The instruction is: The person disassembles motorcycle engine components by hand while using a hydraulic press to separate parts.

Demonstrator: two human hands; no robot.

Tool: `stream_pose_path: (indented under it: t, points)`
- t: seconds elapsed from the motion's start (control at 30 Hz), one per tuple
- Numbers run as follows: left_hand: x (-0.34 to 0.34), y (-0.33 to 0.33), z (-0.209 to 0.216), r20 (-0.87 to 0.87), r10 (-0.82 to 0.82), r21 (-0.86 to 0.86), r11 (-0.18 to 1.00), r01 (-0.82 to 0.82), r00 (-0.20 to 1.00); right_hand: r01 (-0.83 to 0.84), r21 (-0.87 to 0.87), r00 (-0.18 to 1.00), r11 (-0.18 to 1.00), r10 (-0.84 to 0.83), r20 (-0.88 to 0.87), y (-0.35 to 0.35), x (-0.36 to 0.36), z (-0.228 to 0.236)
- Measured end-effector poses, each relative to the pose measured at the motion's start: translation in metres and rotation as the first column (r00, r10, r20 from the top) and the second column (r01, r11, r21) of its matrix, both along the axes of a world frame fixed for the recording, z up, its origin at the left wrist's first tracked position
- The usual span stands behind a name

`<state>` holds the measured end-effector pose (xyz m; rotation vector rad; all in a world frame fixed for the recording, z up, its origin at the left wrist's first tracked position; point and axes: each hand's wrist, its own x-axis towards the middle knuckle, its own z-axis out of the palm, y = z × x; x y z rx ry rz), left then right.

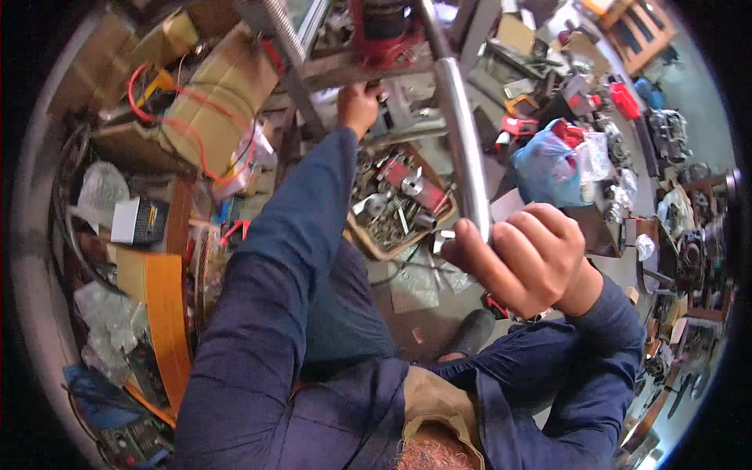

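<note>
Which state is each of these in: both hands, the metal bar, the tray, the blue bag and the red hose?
Right hand: closed around the metal bar
Left hand: extended forward, grip unclear
Metal bar: held, slanting
Tray: loaded with metal parts
Blue bag: bulging
Red hose: loosely looped

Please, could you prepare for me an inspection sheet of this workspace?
Surface: grey floor, with clear plastic lying on it.
Job's things: shiny metal bar; red jack-like unit on a frame.
Clutter: tray heaped with metal parts; blue plastic bag to the right.
Hands: right hand closed on the bar's near end; left hand below the red unit, its grip unclear.
Cables: orange-red cable or hose over cardboard.
Surroundings: wooden crate, upper right.
</note>
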<state>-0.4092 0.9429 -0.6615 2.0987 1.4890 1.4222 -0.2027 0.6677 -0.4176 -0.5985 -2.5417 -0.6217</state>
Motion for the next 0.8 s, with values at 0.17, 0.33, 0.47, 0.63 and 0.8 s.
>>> stream_pose_path:
  t: [0.17,0.33,0.47,0.63,0.8]
  points:
    - [-0.004,-0.006,0.002,0.015,-0.001,0.149,0.989,-0.002,1.000,0.188,-0.033,0.845,0.982,-0.179,-0.504,0.027,0.005,0.060]
    - [-0.002,-0.006,0.002,0.063,-0.021,-0.077,0.997,0.026,0.998,0.085,-0.012,0.981,0.996,-0.086,-0.176,0.023,0.016,0.034]
    - [0.004,0.011,-0.019,0.180,-0.099,-0.183,0.974,0.132,0.979,-0.066,-0.117,0.998,0.991,0.066,-0.011,0.012,0.013,-0.046]
    - [-0.007,0.011,-0.023,0.221,-0.055,-0.224,0.969,0.106,0.974,0.240,-0.157,0.880,0.958,-0.283,-0.382,0.035,-0.007,0.085]
    - [-0.017,0.006,-0.017,0.114,0.002,-0.193,0.981,0.020,0.994,0.078,0.092,0.713,0.993,0.009,-0.702,0.061,-0.012,0.074]
